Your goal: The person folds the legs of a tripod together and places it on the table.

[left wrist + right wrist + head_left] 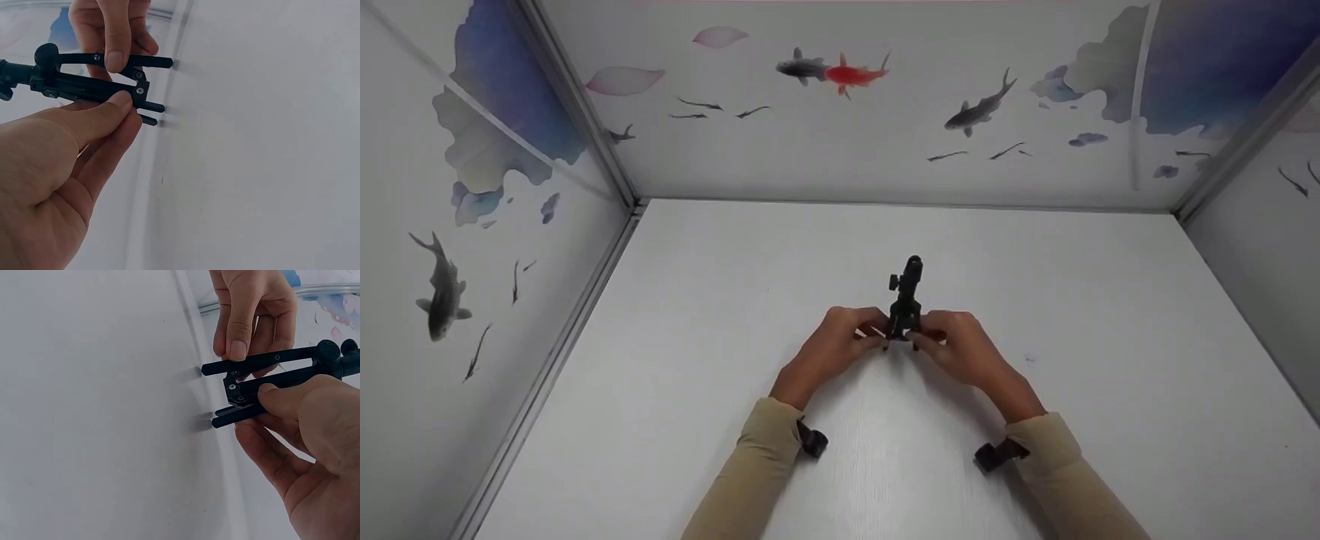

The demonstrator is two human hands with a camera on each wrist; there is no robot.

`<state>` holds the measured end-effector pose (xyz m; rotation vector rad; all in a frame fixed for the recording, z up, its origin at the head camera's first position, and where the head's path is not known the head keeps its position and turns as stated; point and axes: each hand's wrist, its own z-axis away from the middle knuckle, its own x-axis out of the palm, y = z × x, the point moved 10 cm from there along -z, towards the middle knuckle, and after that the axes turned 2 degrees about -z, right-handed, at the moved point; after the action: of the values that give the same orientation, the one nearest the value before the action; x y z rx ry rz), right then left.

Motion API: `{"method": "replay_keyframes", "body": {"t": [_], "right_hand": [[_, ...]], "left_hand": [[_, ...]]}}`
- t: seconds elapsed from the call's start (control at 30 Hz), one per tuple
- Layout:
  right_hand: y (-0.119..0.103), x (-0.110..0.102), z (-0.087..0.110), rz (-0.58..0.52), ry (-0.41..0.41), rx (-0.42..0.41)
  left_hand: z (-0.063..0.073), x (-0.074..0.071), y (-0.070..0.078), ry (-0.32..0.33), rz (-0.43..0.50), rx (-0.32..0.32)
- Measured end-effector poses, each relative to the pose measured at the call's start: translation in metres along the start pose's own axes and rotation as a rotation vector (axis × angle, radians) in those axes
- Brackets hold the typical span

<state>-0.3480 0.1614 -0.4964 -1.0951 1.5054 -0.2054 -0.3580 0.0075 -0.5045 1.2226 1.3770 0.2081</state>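
A small black tripod point(911, 289) stands upright between both hands, over the middle of the white table. Its three legs lie close to the centre column, with the tips right at the tabletop. My left hand point(840, 341) pinches one leg between thumb and fingers, low down near the hinged brace point(140, 84). From the other side, my right hand point(964, 345) grips another leg the same way; its thumb point(273, 396) presses along the leg in the right wrist view. A small knob point(894, 282) sticks out from the upper column.
White panels printed with fish point(855, 73) and blue-grey washes stand at the back and both sides of the table point(697, 300). Metal rails point(577, 97) run along the panel corners. A small black camera point(812, 441) sits at each wrist, below the tan sleeves point(742, 472).
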Motion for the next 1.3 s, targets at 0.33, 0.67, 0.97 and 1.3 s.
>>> {"method": "replay_keyframes", "body": {"t": [0.33, 0.67, 0.97, 1.3], "right_hand": [[-0.002, 0.001, 0.001, -0.014, 0.005, -0.042], [0.002, 0.0, 0.0, -0.054, -0.046, -0.021], [0.007, -0.005, 0.003, -0.027, -0.181, 0.046], [0.008, -0.006, 0.003, 0.014, -0.166, 0.004]], "left_hand": [[-0.002, 0.001, 0.006, 0.033, -0.099, 0.064], [-0.003, 0.002, 0.009, 0.043, -0.111, 0.048], [-0.002, 0.008, 0.011, 0.009, -0.088, -0.001], [-0.005, 0.01, 0.013, -0.001, -0.114, 0.019]]}}
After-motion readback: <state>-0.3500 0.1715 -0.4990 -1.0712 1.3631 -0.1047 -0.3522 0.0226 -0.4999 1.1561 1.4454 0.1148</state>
